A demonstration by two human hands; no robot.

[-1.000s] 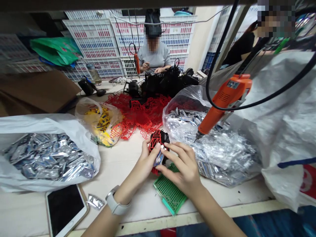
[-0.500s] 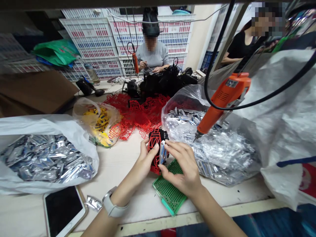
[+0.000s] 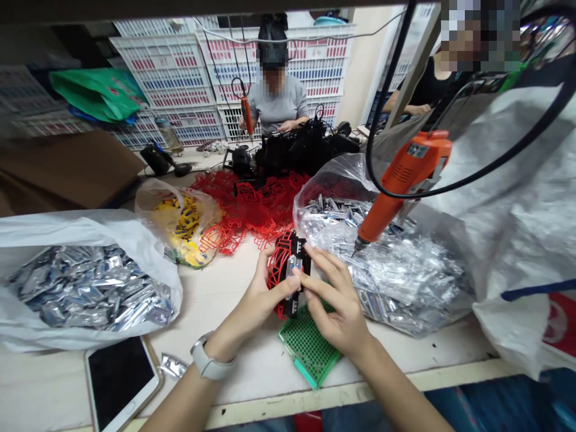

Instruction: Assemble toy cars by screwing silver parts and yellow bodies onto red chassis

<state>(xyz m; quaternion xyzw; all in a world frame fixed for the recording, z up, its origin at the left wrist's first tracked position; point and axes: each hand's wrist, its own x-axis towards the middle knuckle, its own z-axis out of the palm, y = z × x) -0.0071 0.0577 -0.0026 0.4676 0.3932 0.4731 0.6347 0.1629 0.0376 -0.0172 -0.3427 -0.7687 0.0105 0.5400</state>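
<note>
My left hand (image 3: 265, 285) is wrapped round the left side of a black plastic part with a red lattice frame (image 3: 279, 264), held tilted above the table. A small shiny silver piece (image 3: 294, 264) with blue marks lies against its right face. The left thumb presses at that piece's lower end. My right hand (image 3: 333, 294) grips the assembly from the right, its fingertips on the silver piece and along the black edge. Its thumb is hidden. Beneath the hands lies a green perforated tray (image 3: 310, 345).
Bags of silver pieces stand left (image 3: 94, 288) and right (image 3: 405, 282). An orange electric screwdriver (image 3: 396, 186) hangs at right, tip low. Behind are a bag of yellow parts (image 3: 182, 222), red frames (image 3: 252, 207) and black parts (image 3: 301, 147). A phone (image 3: 121, 384) lies front left. Two people sit beyond.
The silver piece, earlier held upright between my right fingers and thumb, now lies against the black part. The assembly has turned to show more of its black side.
</note>
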